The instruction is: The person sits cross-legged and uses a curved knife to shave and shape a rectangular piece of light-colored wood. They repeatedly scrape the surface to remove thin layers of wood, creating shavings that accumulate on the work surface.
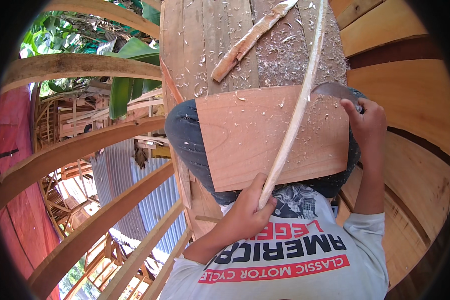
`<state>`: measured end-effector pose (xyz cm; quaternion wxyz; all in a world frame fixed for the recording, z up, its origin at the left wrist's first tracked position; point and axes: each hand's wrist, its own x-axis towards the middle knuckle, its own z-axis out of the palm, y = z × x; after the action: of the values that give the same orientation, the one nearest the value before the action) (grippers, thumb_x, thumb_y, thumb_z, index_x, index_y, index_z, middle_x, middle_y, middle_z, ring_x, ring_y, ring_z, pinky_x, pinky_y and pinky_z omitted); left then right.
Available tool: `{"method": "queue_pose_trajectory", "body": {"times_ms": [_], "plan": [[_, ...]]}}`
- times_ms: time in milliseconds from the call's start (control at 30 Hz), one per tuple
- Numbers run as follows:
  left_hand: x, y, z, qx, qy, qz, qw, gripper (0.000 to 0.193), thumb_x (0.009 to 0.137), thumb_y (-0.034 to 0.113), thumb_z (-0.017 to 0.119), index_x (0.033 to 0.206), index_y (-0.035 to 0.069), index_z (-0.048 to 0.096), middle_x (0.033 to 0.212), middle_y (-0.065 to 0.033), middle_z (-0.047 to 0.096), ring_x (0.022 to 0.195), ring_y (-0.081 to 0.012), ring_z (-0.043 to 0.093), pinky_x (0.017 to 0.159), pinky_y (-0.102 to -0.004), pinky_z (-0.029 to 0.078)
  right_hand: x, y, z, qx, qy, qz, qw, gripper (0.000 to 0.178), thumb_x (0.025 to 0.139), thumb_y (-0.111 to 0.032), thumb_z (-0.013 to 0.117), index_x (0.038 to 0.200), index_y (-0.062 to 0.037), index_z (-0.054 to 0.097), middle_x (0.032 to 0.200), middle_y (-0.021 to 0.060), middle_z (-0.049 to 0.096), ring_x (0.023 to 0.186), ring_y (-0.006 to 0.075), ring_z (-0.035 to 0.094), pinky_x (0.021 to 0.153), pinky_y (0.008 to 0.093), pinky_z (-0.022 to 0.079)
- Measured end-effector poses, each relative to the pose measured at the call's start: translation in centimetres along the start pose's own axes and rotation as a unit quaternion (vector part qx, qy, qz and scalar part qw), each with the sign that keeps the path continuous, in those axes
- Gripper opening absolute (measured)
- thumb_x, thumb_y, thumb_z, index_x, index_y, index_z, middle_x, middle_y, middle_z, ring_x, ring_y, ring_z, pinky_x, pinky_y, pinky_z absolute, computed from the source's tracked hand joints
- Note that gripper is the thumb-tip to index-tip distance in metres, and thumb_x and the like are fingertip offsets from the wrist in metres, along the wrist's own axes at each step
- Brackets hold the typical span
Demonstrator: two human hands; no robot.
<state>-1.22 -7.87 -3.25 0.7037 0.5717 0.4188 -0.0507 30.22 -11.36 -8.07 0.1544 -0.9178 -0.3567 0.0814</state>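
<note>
Rough wooden stick (296,122), smooth matt wooden board (250,135), corrugated metal sheet (116,170).

Close downward head-height fisheye view

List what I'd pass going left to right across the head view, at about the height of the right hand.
Red panel → hanging green leaf → left knee in dark jeans → pale wooden stick → right hand → wooden plank wall.

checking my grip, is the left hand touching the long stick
Touching: the head view shows the left hand closed around the near end of the long stick.
</note>
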Motion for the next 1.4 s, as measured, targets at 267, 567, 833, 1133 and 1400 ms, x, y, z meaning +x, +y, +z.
{"method": "queue_pose_trajectory", "body": {"times_ms": [267, 567, 833, 1133, 1400], "plan": [[0.7, 0.3, 0.1, -0.027, -0.044, 0.000, 0.999, 0.024, 0.085, 0.003, 0.055, 0.107, 0.002, 0.045, 0.080, -0.0053, 0.050, 0.073, -0.0129, 0.049, 0.068, -0.0287, 0.042, -5.0, -4.1, -3.4, 0.165, -0.070, -0.098, 0.979, 0.068, 0.078, -0.065, 0.062, 0.061, 0.0008, 0.058, 0.050, 0.0150, 0.051, 0.052, 0.0347, 0.057, 0.050, 0.0384, 0.043], [-1.0, 0.0, 0.4, 0.001, -0.080, -0.030, 0.996, 0.023, 0.085, 0.002, 0.053, 0.106, 0.002, 0.045, 0.080, -0.0045, 0.048, 0.073, -0.0126, 0.047, 0.069, -0.0279, 0.041, 1.1, 0.9, -0.8, 0.063, 0.015, 0.070, 0.995, 0.074, 0.081, -0.069, 0.056, 0.058, 0.0017, 0.057, 0.050, 0.0189, 0.049, 0.053, 0.0379, 0.058, 0.051, 0.0400, 0.044], [-0.2, 0.2, -0.4, -0.066, -0.022, -0.024, 0.997, 0.025, 0.087, 0.010, 0.059, 0.108, 0.003, 0.047, 0.085, -0.0029, 0.051, 0.077, -0.0118, 0.049, 0.071, -0.0281, 0.043, -6.9, -5.1, -1.5, 0.155, -0.081, -0.160, 0.971, 0.068, 0.072, -0.068, 0.065, 0.058, -0.0011, 0.061, 0.050, 0.0152, 0.053, 0.050, 0.0329, 0.058, 0.049, 0.0398, 0.044], [-1.3, 1.1, -0.8, -0.124, -0.087, -0.030, 0.988, 0.026, 0.086, 0.010, 0.057, 0.108, 0.003, 0.046, 0.085, -0.0019, 0.049, 0.074, -0.0089, 0.047, 0.066, -0.0242, 0.041, -5.4, -5.5, -1.3, 0.088, 0.007, -0.225, 0.970, 0.075, 0.061, -0.078, 0.065, 0.053, -0.0038, 0.057, 0.046, 0.0123, 0.049, 0.044, 0.0296, 0.056, 0.043, 0.0374, 0.043], [-1.0, 0.5, -0.7, -0.177, -0.114, -0.059, 0.976, 0.027, 0.085, 0.012, 0.058, 0.107, 0.003, 0.044, 0.080, -0.0005, 0.047, 0.067, -0.0071, 0.045, 0.061, -0.0221, 0.039, -3.0, -4.3, -0.8, 0.050, 0.041, -0.206, 0.976, 0.079, 0.060, -0.081, 0.062, 0.052, -0.0036, 0.054, 0.043, 0.0095, 0.045, 0.042, 0.0288, 0.053, 0.043, 0.0370, 0.041]]}}
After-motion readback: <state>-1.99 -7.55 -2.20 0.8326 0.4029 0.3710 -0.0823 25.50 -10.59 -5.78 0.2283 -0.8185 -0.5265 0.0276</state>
